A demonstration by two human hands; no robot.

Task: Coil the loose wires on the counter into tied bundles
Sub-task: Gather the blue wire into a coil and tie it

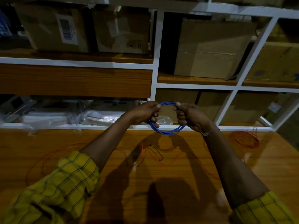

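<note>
Blue wire coil [167,125] held upright above the wooden counter [178,167].
Left hand [145,113] and right hand [188,116] each grip opposite sides, level, equally near; loose red wires [244,139] lie below.

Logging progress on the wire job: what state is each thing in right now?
blue wire: coiled, held above the counter
left hand: gripping the coil
right hand: gripping the coil
red wire coil: lying on the counter
loose red wires: uncoiled

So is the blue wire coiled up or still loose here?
Coiled: the blue wire forms a multi-strand ring, held above the counter between the left hand and right hand. Whether it is tied, cannot tell.
</note>
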